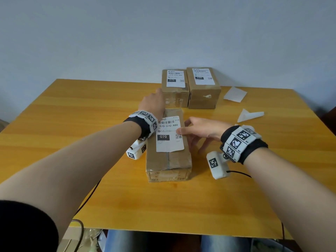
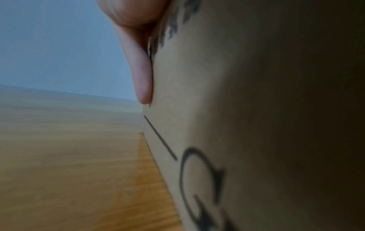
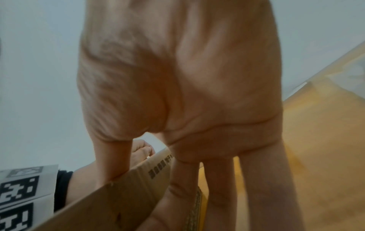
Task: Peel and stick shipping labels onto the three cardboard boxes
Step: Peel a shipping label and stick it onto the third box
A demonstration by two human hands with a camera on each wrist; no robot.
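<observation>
Now both hands bracket the near box [image 1: 168, 160]: left hand [image 1: 153, 104] flat against its side, right hand [image 1: 200, 130] fingers spread, thumb on its label [image 1: 169, 135]

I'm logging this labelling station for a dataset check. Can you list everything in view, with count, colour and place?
Cardboard boxes: 3, brown; near box at table centre, two far boxes side by side at the back.
Shipping labels: 3, white with black print; one on top of each box, e.g..
Backing papers: at least 2, white; on the table right of the boxes.
Table: 1, yellow wood.
Wall: pale blue-grey, behind.
Left hand: on the near box's far left end.
Right hand: thumb on the label, fingers down the box's right side.
</observation>
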